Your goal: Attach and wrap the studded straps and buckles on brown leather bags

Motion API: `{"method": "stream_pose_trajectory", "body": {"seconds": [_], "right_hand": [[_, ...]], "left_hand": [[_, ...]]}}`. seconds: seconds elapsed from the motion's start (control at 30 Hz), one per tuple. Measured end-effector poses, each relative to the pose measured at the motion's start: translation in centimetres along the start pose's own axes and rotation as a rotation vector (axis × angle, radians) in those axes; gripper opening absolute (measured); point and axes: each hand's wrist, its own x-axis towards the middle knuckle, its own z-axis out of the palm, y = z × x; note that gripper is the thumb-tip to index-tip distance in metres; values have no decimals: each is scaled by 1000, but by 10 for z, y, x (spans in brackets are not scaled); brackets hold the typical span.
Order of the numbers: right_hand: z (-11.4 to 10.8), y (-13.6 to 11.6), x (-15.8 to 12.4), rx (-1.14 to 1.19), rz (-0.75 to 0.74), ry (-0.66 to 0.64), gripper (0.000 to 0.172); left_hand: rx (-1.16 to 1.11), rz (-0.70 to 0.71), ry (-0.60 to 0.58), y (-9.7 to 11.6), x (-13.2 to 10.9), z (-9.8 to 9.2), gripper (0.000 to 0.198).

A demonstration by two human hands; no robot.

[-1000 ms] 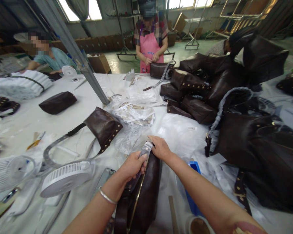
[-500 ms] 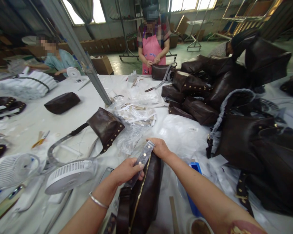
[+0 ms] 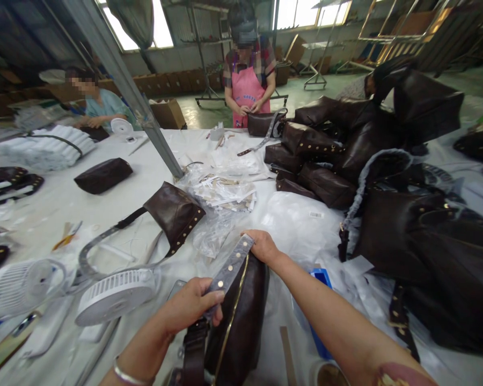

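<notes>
A dark brown leather bag [image 3: 245,316] with a gold zipper lies lengthwise in front of me. Along its left side runs a studded strap [image 3: 234,261] in a clear plastic wrap. My left hand [image 3: 203,303] pinches this strap low down, thumb on top. At the strap's far end, by the top of the bag, my right hand [image 3: 262,245] is closed on it; its fingertips are partly hidden. A bare dark strap with a buckle [image 3: 195,343] hangs beside the bag, below my left hand.
White fans [image 3: 116,296] stand at the left, near another brown bag [image 3: 173,209]. Brown bags [image 3: 317,139] are heaped at the right. A blue container [image 3: 321,316] sits by my right forearm. A metal post [image 3: 140,107] rises from the table. Co-workers [image 3: 249,80] are across it.
My left hand has slid down the strap toward me, baring more studs between the hands. My right hand stays at the far end. The camera view has shifted slightly.
</notes>
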Motion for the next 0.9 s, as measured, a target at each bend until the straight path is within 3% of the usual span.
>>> {"method": "stream_pose_trajectory", "body": {"seconds": [0.27, 0.47, 0.57, 0.67, 0.73, 0.83, 0.9], "right_hand": [[0, -3, -1, -13, 22, 12, 22], [3, 0, -2, -43, 34, 29, 26], [0, -5, -4, -67, 37, 54, 35], [-12, -36, -8, -122, -37, 127, 58], [-24, -70, -11, -178, -199, 148, 74], [-36, -116, -13, -202, -450, 42, 61], [-40, -132, -13, -163, -470, 48, 48]], "left_hand": [[15, -53, -15, -8, -29, -10, 35], [-148, 79, -112, -10, -51, -19, 44], [-176, 90, -52, -3, -60, -19, 42], [-108, 97, 25, 12, -63, -13, 34], [-66, 130, 45, 25, -62, -6, 32], [17, 207, 57, 44, -60, 2, 34], [35, 246, 71, 51, -61, 4, 34]]}}
